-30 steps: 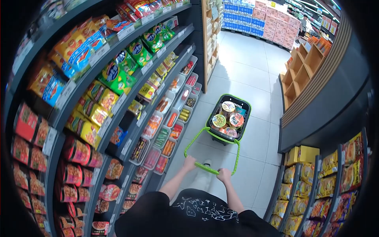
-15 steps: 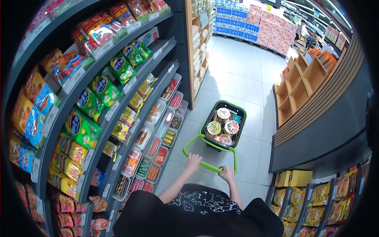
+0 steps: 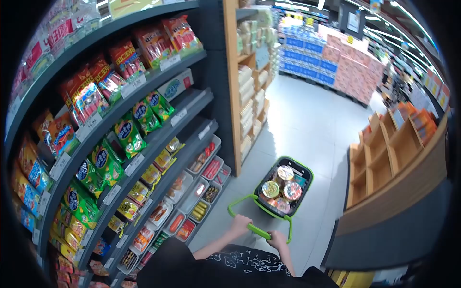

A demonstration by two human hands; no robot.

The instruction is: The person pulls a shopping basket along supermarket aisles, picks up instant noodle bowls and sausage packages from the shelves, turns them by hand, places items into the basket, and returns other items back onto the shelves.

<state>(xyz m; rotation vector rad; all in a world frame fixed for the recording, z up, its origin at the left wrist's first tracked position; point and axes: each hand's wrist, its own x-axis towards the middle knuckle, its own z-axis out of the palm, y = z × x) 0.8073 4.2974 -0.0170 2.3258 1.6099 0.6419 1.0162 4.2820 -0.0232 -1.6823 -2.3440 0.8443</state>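
A black shopping basket with a green rim stands on the floor in front of me. Several round-lidded tubs, among them a green-topped tub and a red-and-white one, lie inside it. Its long green handle reaches back toward my body. My left hand is wrapped round the handle's crossbar near the middle. Closer to the bar's right end, my right hand grips it too.
Curved shelves on the left carry snack bags, with trays of small packs low down. To the right stands a wooden compartment rack. Stacked blue and pink cartons are at the aisle's far end. Tiled floor lies between.
The view has tilted up, so the basket, handle and both hands appear lower in it. More of the far aisle and upper shelf shows. Both hands stay on the handle.
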